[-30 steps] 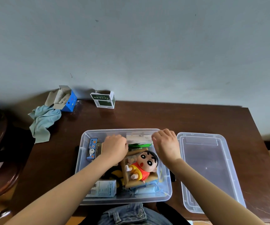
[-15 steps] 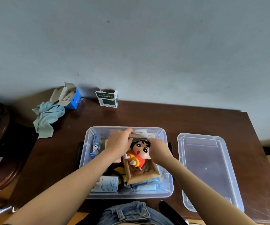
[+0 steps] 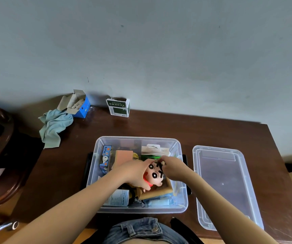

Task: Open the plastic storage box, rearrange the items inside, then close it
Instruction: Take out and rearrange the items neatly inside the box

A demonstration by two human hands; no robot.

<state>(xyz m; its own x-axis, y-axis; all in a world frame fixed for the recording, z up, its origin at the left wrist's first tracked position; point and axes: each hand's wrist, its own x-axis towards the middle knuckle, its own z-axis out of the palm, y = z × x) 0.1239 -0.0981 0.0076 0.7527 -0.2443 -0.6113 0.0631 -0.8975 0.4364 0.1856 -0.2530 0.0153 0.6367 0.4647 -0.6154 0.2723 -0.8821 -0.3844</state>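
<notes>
Dark wooden table (image 3: 159, 127) against a grey wall. Storage box (image 3: 183, 205), open, at its near edge; doll (image 3: 154, 175) inside, gripped by left hand (image 3: 134, 173) and right hand (image 3: 174, 167). Lid (image 3: 224, 184) right of box; cloth (image 3: 55, 127) far left.

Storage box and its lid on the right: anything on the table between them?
Nothing lies there. The head view shows only a bare dark strip of table between the storage box and the lid; they sit apart.

A single head-worn view is given, aimed forward and down from close above the table (image 3: 159, 127), with the wall (image 3: 141, 50) taken in beyond
</notes>
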